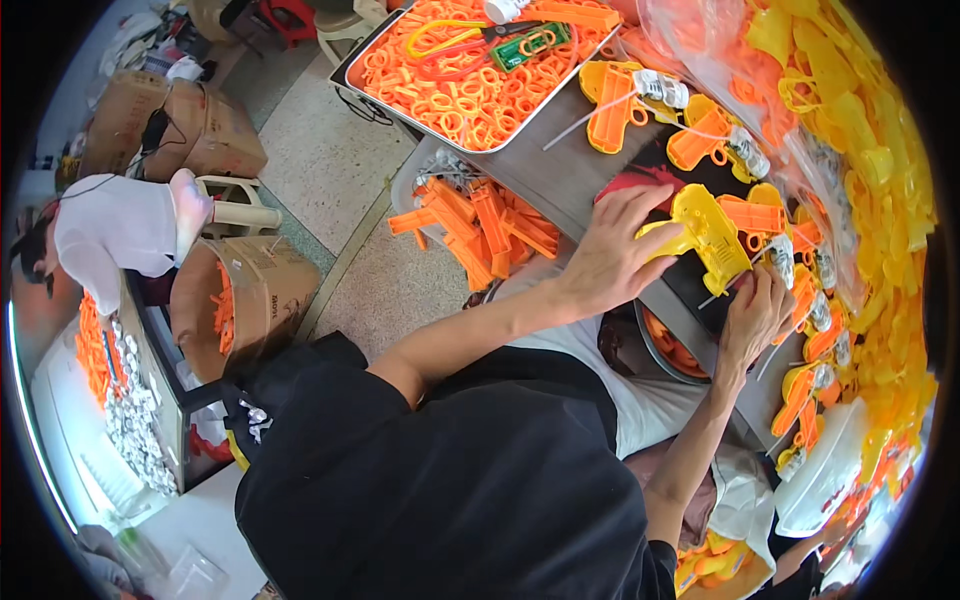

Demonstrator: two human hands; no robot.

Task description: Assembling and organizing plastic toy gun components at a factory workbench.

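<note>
two hands (610,255) on yellow part (705,235), orange pieces (480,225) beside

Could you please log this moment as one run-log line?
left hand: holds yellow toy shell | right hand: at its lower edge | tray of orange rings: beyond

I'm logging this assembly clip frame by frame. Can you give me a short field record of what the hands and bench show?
left hand: grips yellow gun-shaped shell
right hand: fingertips at the shell's lower edge
bench: grey, holds the orange and yellow assembled pieces
tray: full of orange rings
right side: heap of yellow shells
</note>
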